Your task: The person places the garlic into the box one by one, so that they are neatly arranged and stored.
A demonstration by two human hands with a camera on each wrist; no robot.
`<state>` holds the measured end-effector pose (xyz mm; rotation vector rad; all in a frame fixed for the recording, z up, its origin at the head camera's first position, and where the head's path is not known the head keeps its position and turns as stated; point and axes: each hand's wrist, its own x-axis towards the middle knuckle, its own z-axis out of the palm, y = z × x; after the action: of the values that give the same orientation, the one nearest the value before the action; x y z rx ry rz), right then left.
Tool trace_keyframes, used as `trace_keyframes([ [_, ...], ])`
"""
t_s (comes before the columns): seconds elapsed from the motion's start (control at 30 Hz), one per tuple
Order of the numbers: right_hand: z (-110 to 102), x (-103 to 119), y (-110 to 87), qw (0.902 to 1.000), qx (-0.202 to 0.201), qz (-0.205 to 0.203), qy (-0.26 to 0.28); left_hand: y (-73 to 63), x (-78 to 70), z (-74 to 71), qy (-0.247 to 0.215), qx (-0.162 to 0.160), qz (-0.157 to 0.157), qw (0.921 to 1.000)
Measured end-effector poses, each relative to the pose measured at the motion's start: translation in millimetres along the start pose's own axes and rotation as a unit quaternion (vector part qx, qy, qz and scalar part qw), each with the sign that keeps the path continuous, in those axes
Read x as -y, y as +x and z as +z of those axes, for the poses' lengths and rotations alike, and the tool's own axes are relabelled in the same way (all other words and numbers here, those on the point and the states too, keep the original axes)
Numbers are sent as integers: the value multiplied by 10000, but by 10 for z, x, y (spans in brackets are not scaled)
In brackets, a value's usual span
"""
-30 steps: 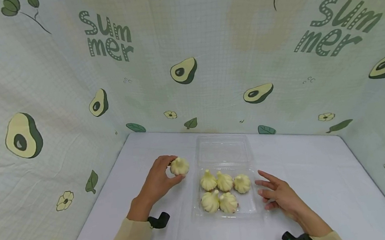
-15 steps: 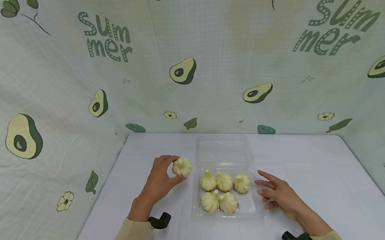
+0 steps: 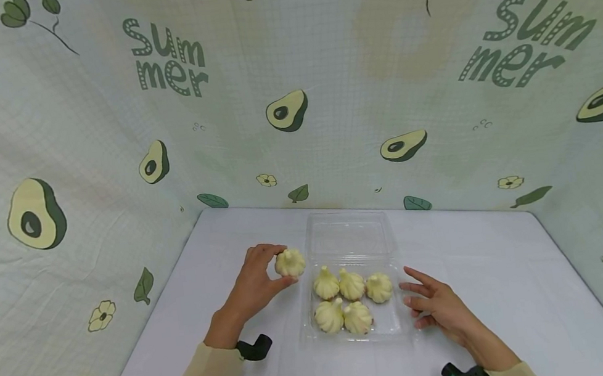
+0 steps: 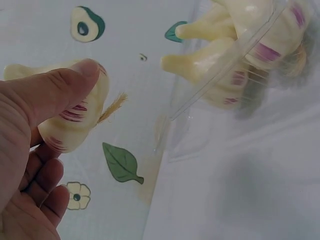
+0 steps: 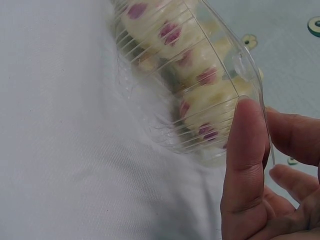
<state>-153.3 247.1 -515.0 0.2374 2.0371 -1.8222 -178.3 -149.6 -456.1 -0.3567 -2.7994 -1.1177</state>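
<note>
Between thumb and fingers, my left hand [image 3: 255, 281] pinches a pale garlic bulb [image 3: 290, 263] just left of the clear plastic container [image 3: 392, 324]. Purple streaks and a tuft of roots [image 4: 114, 107] show on this bulb in the left wrist view. Several more garlic bulbs [image 3: 352, 284] sit in two rows inside the container, three behind and two in front; the front right spot is bare. At the container's right side, my right hand [image 3: 436, 304] holds the rim, its thumb [image 5: 245, 150] on one side and the other fingers on the far side.
The container's lid [image 3: 348, 235] lies folded back, away from the person. A white cloth [image 3: 471, 255] covers the table. Behind and at both sides hangs a printed curtain [image 3: 331, 54] with avocados and leaves. Each wrist wears a black camera mount [image 3: 255, 347].
My left hand has moved slightly right and toward the person with the garlic bulb, closer to the container's left edge. The right hand and the container have stayed put.
</note>
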Motion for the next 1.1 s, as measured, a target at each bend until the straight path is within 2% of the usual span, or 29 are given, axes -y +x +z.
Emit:
trace_keyframes([
  [0.47, 4, -9, 2, 10000, -12, 12, -10, 8, -202, 160, -8, 187, 257, 9995],
  [0.6, 8, -6, -2, 10000, -21, 18, -6, 11, -215, 202, 48, 213, 360, 9991],
  [0.77, 7, -3, -3, 10000, -24, 15, -5, 7, -224, 211, -94, 245, 519, 9983],
  [1.0, 3, -4, -4, 10000, -23, 10, 4, 22, -226, 223, -268, 303, 403, 9984],
  [1.1, 1, -6, -1, 10000, -26, 25, 3, 28, -242, 224, -290, 280, 448, 9982],
])
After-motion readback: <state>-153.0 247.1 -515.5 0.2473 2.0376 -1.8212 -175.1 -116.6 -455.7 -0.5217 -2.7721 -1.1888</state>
